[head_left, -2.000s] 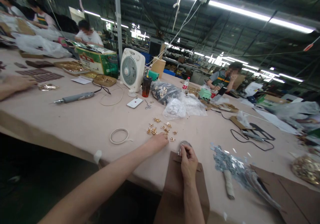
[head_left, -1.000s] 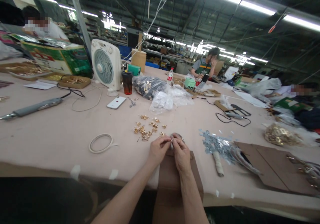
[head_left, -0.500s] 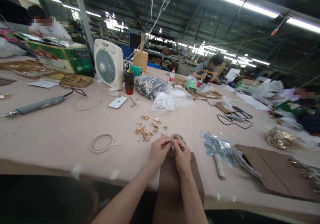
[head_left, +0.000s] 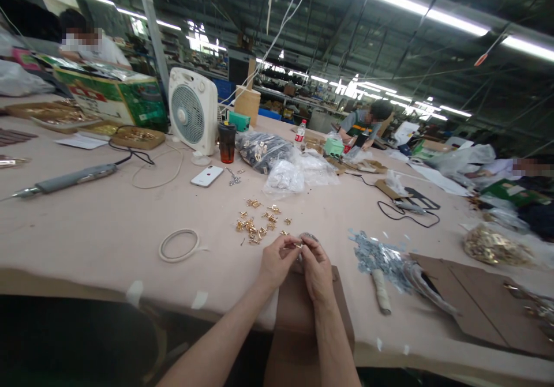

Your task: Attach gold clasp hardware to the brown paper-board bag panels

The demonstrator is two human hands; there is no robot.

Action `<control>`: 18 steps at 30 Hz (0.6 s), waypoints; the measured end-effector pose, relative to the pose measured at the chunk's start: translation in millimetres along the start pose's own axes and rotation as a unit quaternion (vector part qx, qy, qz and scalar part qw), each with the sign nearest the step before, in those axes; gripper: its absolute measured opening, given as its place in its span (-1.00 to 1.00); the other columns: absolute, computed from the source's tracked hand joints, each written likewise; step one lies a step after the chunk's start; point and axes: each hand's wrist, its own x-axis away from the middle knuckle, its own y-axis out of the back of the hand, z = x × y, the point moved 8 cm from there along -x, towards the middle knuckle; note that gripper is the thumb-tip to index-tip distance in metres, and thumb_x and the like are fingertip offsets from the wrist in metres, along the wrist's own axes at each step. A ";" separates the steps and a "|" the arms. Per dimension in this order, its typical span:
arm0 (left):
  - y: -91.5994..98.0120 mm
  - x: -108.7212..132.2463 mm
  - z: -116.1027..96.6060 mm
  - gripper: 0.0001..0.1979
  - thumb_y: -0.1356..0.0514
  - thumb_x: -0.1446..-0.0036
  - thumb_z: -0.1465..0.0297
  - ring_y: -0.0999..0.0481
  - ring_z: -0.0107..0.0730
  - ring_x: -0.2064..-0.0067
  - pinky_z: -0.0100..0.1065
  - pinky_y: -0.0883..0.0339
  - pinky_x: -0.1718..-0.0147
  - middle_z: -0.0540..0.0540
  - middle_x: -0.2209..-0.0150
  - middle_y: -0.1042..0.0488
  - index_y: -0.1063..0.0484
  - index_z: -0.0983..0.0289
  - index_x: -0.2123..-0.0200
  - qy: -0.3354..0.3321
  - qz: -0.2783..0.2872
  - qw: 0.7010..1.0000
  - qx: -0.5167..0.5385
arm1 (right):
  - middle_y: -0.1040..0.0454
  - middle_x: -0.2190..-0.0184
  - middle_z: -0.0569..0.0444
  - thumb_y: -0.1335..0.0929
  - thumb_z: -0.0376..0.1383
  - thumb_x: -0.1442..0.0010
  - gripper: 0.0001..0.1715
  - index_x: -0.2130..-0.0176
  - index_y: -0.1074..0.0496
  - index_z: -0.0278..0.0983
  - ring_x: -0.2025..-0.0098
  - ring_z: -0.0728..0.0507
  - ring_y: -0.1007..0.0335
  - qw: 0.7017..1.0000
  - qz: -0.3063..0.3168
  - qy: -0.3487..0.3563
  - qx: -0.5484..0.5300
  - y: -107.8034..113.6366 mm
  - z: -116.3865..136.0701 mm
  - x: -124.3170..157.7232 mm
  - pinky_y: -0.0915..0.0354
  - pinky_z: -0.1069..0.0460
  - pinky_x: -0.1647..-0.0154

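Observation:
My left hand (head_left: 277,263) and my right hand (head_left: 318,269) meet above a brown leather-like panel (head_left: 292,318), which hangs over the table's front edge. Thumbs and forefingers of both are pinched together on a small shiny metal piece (head_left: 298,245); its exact shape is too small to make out. Just behind my right fingers a round object (head_left: 310,236) with a shiny rim is mostly hidden. Loose gold-coloured metal fittings (head_left: 255,225) lie scattered beyond my left hand.
A roll of white tape (head_left: 178,245) lies to the left. To the right are grey-blue flakes (head_left: 376,254), a wrapped handle (head_left: 381,292) and brown panels (head_left: 480,300). Farther back stand a white fan (head_left: 193,110), a phone (head_left: 206,176), a dark cup (head_left: 227,143) and plastic bags (head_left: 285,176).
The fingers of my right hand have spread a little, and the small metal piece shows more between the fingertips. The whole view has shifted slightly.

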 end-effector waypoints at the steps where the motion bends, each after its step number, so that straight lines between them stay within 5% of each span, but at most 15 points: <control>1: -0.3 -0.2 0.5 -0.75 -0.38 -0.18 0.28 -0.65 -0.29 0.10 -0.33 -0.54 0.06 0.12 0.14 -0.66 -0.56 0.23 0.10 -0.001 0.002 1.000 0.002 | -0.60 -0.05 -0.08 -0.53 -0.06 -0.18 -0.55 0.00 -0.58 -0.19 -0.10 -0.24 -0.53 1.000 0.007 -0.013 -0.021 -1.7 -1.3 0.3 -0.39 -0.23 -0.23; 6: -3.3 -1.2 10.2 -0.67 -0.38 -0.18 0.29 -0.66 -0.25 0.02 -0.25 -0.52 -0.05 0.17 0.07 -0.66 -0.49 0.24 0.02 0.024 0.020 0.999 0.043 | -0.60 -0.03 -0.05 -0.49 -0.03 -0.23 -0.64 0.05 -0.58 -0.15 -0.08 -0.23 -0.53 0.996 0.042 -0.039 -0.064 -11.8 -1.3 3.4 -0.42 -0.20 -0.18; 11: -3.2 -1.3 15.1 -0.52 -0.40 -0.12 0.25 -0.65 -0.18 -0.06 -0.17 -0.49 -0.12 0.24 0.01 -0.65 -0.42 0.25 -0.06 0.062 0.027 0.995 0.079 | -0.60 -0.05 -0.04 -0.44 -0.01 -0.29 -0.61 -0.01 -0.58 -0.16 -0.12 -0.23 -0.48 0.999 -0.040 0.026 0.025 2.3 10.9 6.4 -0.34 -0.21 -0.25; 18: 3.1 -2.6 16.0 -0.53 -0.42 -0.04 0.30 -0.67 -0.19 0.02 -0.18 -0.51 -0.06 0.23 0.06 -0.67 -0.46 0.28 0.00 0.088 0.020 0.990 0.107 | -0.61 -0.03 -0.04 -0.41 -0.09 -0.35 -0.71 0.04 -0.64 -0.13 -0.15 -0.25 -0.46 0.980 0.012 0.130 0.147 -12.6 36.0 12.7 -0.28 -0.24 -0.30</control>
